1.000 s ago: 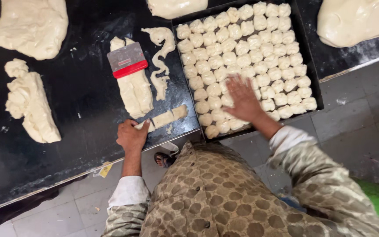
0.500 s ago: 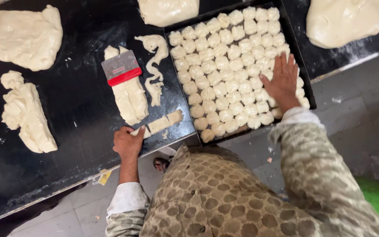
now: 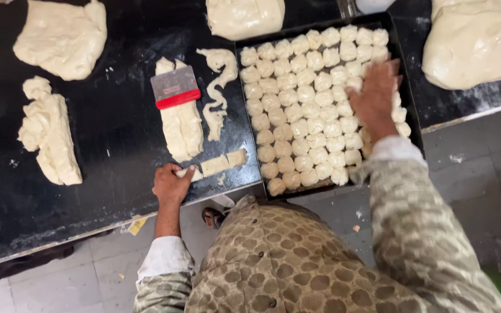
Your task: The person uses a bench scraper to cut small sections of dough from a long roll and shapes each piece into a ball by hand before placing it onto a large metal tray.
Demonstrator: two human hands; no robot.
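1. Left hand (image 3: 171,184): curled at the near edge of the black counter (image 3: 111,150), fingers closed on the end of a cut dough strip (image 3: 215,164).
2. Dough strip: short, pale, lying along the counter edge just left of the tray (image 3: 406,87), sliced into a few blocks.
3. Right hand (image 3: 376,99): fingers spread, palm down, pressed flat on the dough pieces (image 3: 302,110) at the tray's right side.
4. Tray: dark, rectangular, on the counter right of centre, packed with rows of small round dough pieces that touch one another.
5. Scraper (image 3: 174,87): grey blade with red grip, resting on a long dough slab (image 3: 182,124) left of the tray.
6. Dough ribbon (image 3: 220,87): thin, twisted, between slab and tray.
7. Dough lumps: one large mass (image 3: 62,37) far left, a knobbly length (image 3: 47,130) below it, one (image 3: 244,17) above the tray, one (image 3: 476,40) far right.
8. Floor (image 3: 471,168): grey tiles below the counter; a sandalled foot (image 3: 213,217) shows near the edge.
9. Clothing: patterned garment (image 3: 297,261), white cuffs at both wrists.
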